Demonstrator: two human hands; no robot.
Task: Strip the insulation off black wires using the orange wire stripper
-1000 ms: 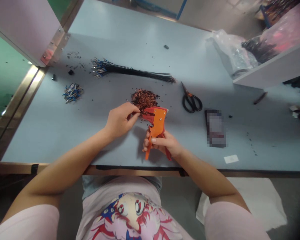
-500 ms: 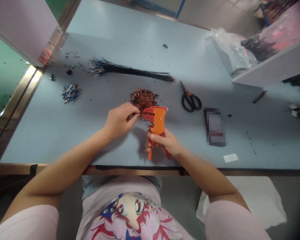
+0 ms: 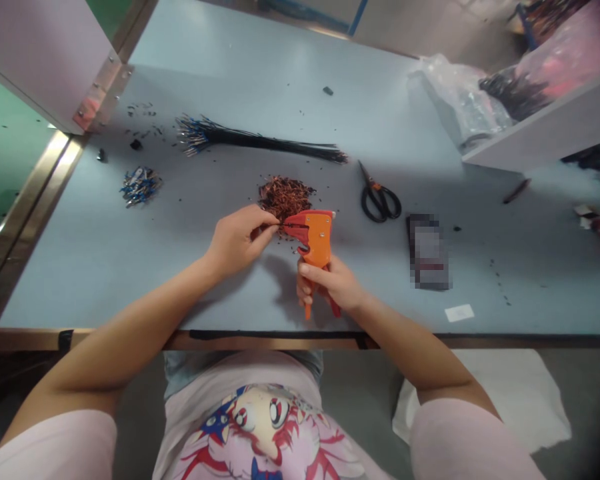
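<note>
My right hand (image 3: pixel 330 283) is wrapped round the handles of an orange and red wire stripper (image 3: pixel 319 237), whose jaws point left. Pinched between the thumb and fingertips of my left hand (image 3: pixel 243 233) is a short dark wire (image 3: pixel 281 225), mostly hidden, its tip at the stripper's jaws. Just beyond the jaws lies a heap of short copper-coloured and dark wire pieces (image 3: pixel 286 193), partly covered by the tool and my left fingers.
Farther back lies a bundle of long black wires (image 3: pixel 270 142) with blue terminals at its left end. A small pile of blue terminals (image 3: pixel 140 187) is at left. Black-handled scissors (image 3: pixel 379 199) and a dark, pixelated flat object (image 3: pixel 430 253) lie right of the stripper.
The stripper's handles have come closer together in my right hand, the orange one moving toward the red. My left hand stays at the jaws.
</note>
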